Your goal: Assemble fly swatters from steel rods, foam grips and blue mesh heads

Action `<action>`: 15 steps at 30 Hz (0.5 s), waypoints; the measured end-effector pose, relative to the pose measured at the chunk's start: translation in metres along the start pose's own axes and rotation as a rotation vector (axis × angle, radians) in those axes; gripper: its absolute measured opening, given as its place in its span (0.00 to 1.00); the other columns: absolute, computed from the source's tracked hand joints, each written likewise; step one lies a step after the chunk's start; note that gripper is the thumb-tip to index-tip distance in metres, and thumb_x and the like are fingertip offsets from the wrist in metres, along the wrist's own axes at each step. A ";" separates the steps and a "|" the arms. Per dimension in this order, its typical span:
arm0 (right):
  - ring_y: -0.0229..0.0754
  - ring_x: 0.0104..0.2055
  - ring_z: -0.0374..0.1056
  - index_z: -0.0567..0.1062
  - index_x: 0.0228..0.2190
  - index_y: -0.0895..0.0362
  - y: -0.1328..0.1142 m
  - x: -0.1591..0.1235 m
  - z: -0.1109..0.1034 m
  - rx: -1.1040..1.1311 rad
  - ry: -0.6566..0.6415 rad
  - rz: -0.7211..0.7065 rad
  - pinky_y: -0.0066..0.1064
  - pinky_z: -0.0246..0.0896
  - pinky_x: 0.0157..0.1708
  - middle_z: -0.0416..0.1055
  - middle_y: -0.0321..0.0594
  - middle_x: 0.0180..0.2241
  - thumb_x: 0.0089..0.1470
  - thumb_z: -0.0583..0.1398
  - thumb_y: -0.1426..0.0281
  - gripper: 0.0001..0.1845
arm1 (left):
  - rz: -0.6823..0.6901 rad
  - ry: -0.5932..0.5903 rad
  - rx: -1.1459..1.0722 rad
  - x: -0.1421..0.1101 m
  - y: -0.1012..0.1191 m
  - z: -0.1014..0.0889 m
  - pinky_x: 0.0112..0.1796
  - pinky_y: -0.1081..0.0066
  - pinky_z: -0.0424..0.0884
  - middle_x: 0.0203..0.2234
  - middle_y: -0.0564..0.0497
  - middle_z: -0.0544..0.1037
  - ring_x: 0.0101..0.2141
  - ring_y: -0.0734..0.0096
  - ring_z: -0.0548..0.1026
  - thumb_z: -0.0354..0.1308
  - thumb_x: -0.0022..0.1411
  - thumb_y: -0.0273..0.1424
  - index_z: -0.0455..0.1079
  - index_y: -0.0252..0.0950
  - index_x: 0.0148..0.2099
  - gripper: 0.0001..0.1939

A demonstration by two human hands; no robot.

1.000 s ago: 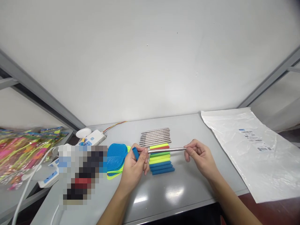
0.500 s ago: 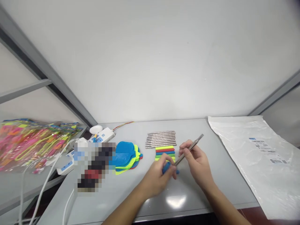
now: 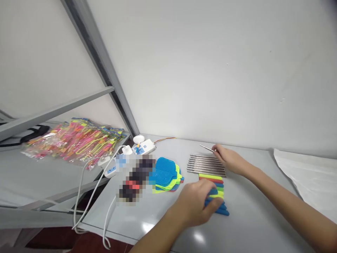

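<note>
My left hand point(image 3: 195, 203) is closed over the row of coloured foam sleeves point(image 3: 217, 191), its fingers round a blue sleeve at the near end. My right hand point(image 3: 228, 160) reaches to the far side of the row of metal rods point(image 3: 205, 164) and pinches one thin metal rod point(image 3: 206, 148) whose tip sticks out to the left. The sleeves lie side by side: yellow, red, green and blue. A stack of blue and yellow mesh swatter heads point(image 3: 165, 174) lies to the left of the sleeves.
White power strips point(image 3: 143, 147) with trailing cables point(image 3: 89, 200) sit at the grey table's point(image 3: 244, 218) left end. Packets of bright pink and yellow goods point(image 3: 73, 140) lie on a side shelf. A plastic bag point(image 3: 308, 175) lies at the right. A blurred patch covers something beside the swatter heads.
The view has swung left. My hands came apart: the right carried the metal rod to the rod row, the left took the blue sleeve down onto the sleeve row.
</note>
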State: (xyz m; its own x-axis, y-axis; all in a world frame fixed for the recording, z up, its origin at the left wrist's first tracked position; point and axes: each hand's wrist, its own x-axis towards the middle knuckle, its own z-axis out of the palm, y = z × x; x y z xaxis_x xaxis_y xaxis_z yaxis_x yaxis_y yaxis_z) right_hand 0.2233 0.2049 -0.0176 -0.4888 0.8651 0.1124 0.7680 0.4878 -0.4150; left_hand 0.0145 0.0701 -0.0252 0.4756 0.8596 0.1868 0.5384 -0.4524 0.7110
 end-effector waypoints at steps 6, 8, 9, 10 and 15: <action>0.45 0.38 0.69 0.73 0.42 0.54 0.015 0.049 0.025 -0.006 -0.117 -0.171 0.36 0.62 0.37 0.74 0.43 0.38 0.62 0.51 0.63 0.14 | 0.043 0.070 0.080 0.001 -0.005 0.003 0.33 0.68 0.62 0.38 0.47 0.73 0.37 0.64 0.72 0.45 0.68 0.37 0.65 0.38 0.46 0.12; 0.45 0.42 0.69 0.74 0.41 0.53 0.017 0.052 0.030 0.011 -0.141 -0.203 0.37 0.63 0.41 0.73 0.43 0.41 0.63 0.51 0.63 0.14 | 0.029 0.087 0.102 0.002 -0.008 0.003 0.32 0.68 0.62 0.36 0.47 0.73 0.36 0.64 0.71 0.45 0.68 0.35 0.66 0.37 0.45 0.12; 0.45 0.43 0.68 0.75 0.41 0.53 0.018 0.052 0.032 0.020 -0.149 -0.213 0.37 0.63 0.42 0.72 0.43 0.42 0.63 0.51 0.64 0.14 | 0.029 0.093 0.115 0.002 -0.009 0.003 0.31 0.68 0.61 0.35 0.47 0.73 0.36 0.64 0.71 0.45 0.68 0.35 0.66 0.37 0.45 0.12; 0.45 0.44 0.68 0.75 0.42 0.54 0.019 0.052 0.034 0.027 -0.153 -0.219 0.37 0.63 0.43 0.72 0.44 0.43 0.64 0.50 0.64 0.15 | 0.035 0.099 0.130 0.003 -0.010 0.003 0.31 0.68 0.61 0.35 0.47 0.72 0.35 0.64 0.71 0.45 0.67 0.36 0.66 0.37 0.44 0.12; 0.46 0.48 0.68 0.75 0.43 0.53 0.024 0.050 0.038 0.042 -0.158 -0.222 0.39 0.63 0.47 0.71 0.44 0.45 0.64 0.49 0.63 0.17 | 0.121 0.121 0.216 0.004 -0.012 0.006 0.30 0.67 0.61 0.34 0.47 0.72 0.34 0.64 0.70 0.47 0.67 0.36 0.68 0.36 0.42 0.12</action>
State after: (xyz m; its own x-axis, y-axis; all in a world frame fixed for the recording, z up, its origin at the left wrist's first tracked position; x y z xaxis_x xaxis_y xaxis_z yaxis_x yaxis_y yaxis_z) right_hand 0.2021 0.2554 -0.0564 -0.7040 0.7073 0.0642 0.6187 0.6552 -0.4335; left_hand 0.0143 0.0778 -0.0368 0.4658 0.8127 0.3500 0.6248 -0.5822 0.5203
